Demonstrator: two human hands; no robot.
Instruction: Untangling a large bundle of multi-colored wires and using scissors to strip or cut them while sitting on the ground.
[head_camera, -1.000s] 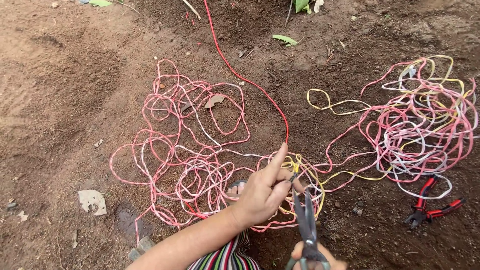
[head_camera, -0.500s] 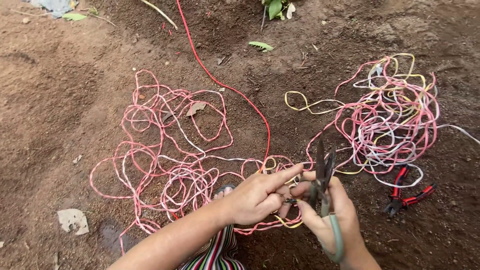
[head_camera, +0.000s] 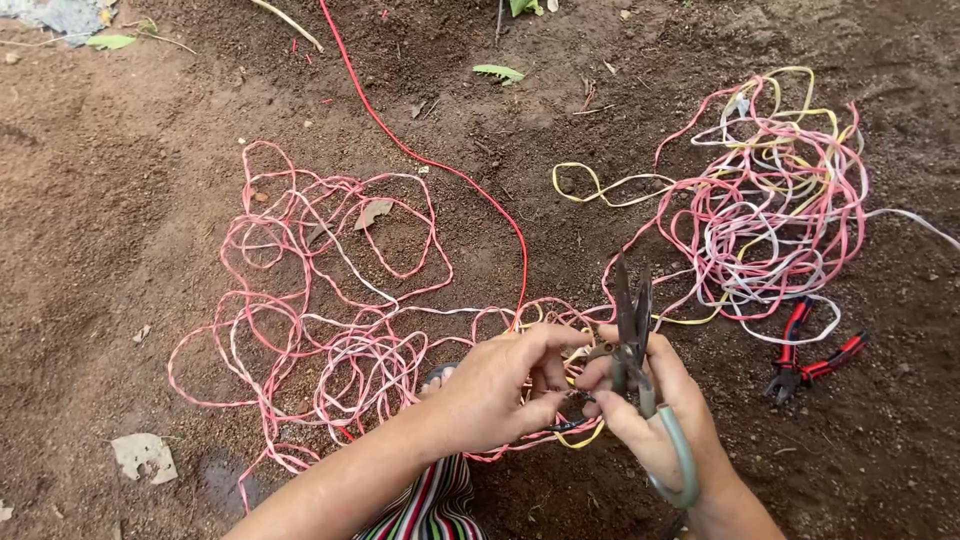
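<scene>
Bare soil ground (head_camera: 120, 230), sprawling pink wire tangle (head_camera: 330, 300) left of the hands, second pink-and-yellow tangle (head_camera: 770, 190) beyond them, left hand (head_camera: 495, 390) pinching a wire strand (head_camera: 570, 435), right hand (head_camera: 650, 410) gripping grey-handled scissors (head_camera: 632, 330) upright, red-handled pliers (head_camera: 810, 355) right of the scissors

We see even, soft daylight over the whole frame — no glare and only faint shadows under the wires. Focus is sharp at the centre, while the lower edge looks slightly soft — the corners barely bend.
</scene>
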